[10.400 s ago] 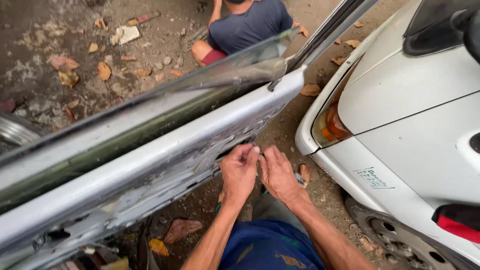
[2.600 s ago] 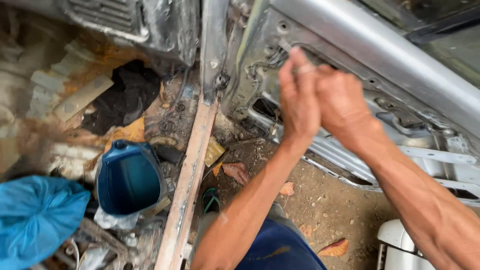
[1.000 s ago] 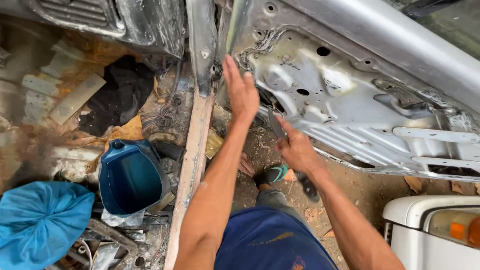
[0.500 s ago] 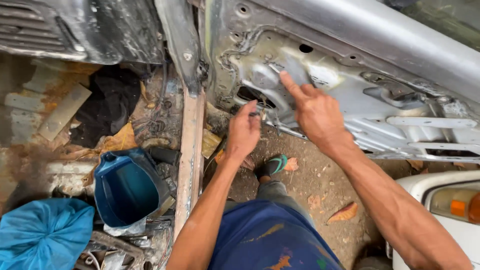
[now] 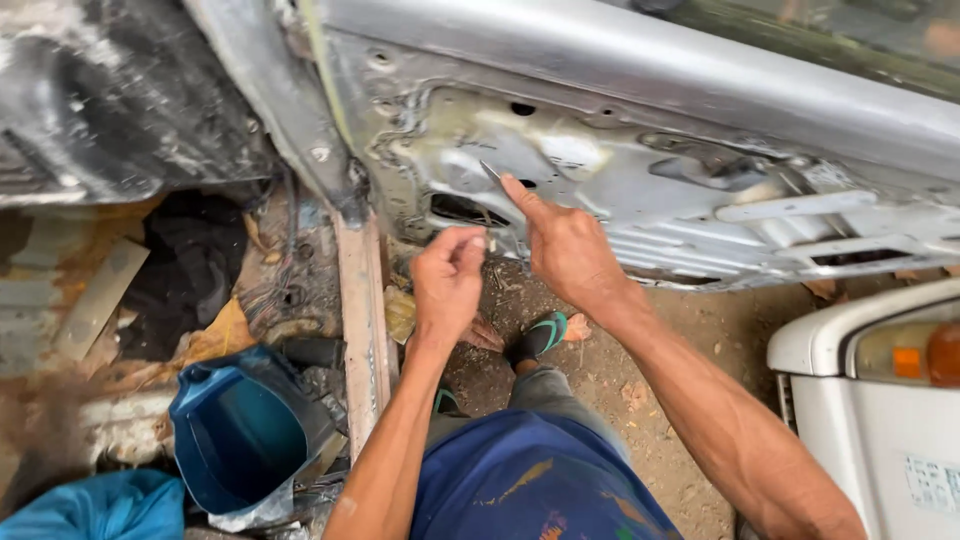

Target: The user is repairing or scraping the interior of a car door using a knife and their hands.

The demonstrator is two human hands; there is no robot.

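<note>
I look down at the stripped inner panel of an open silver car door [image 5: 640, 190]. My right hand [image 5: 565, 245] grips a thin metal tool [image 5: 491, 172], index finger stretched along it, its tip on the panel just above a dark slot. My left hand [image 5: 447, 275] hovers just below and left of it, fingertips pinched on a small pale bit [image 5: 480, 243], not touching the door. My legs and sandalled feet [image 5: 540, 335] stand on the dirt below.
A rusty door sill [image 5: 360, 320] runs down the middle left. A cut-open blue container [image 5: 240, 430] and a blue bag [image 5: 90, 505] lie at lower left among debris. A white car's corner with a lamp [image 5: 880, 390] is at the right.
Ten seconds ago I faced the door's outer side; now its inner side. In the last half second my right hand slid slightly down-left on the panel and my left fingers pinched together.
</note>
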